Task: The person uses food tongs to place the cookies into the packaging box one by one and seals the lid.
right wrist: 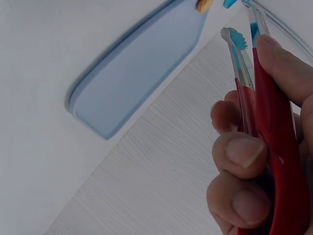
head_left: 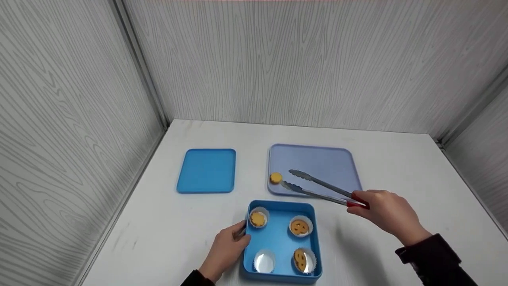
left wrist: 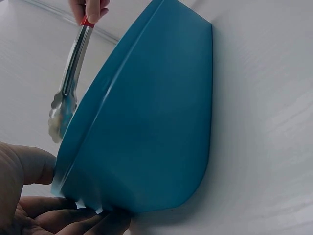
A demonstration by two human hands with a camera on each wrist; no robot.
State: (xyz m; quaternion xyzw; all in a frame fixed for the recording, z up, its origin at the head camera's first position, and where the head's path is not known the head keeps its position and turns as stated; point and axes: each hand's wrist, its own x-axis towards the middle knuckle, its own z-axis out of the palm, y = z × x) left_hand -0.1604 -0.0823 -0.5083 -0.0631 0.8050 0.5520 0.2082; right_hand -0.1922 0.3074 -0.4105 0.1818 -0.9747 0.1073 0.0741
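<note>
My left hand (head_left: 226, 248) grips the left wall of a blue box (head_left: 278, 242), thumb at the rim and fingers outside, as the left wrist view also shows. Inside the box stand several white paper cups. The far-left cup holds a yellow flower-shaped cookie (head_left: 257, 219), the far-right one a brown cookie (head_left: 299, 227). Another brown cookie (head_left: 300, 260) leans in the near-right cup; the near-left cup (head_left: 264, 262) holds nothing. My right hand (head_left: 391, 212) holds metal tongs (head_left: 317, 194) by their red handles, arms spread. Their tips hover by a yellow cookie (head_left: 276, 177) on a lavender tray (head_left: 317, 159).
A flat blue tray (head_left: 207, 171) lies at the back left of the white table (head_left: 158, 238). Grey wood-grain panels (head_left: 278, 59) enclose the table at the back and both sides.
</note>
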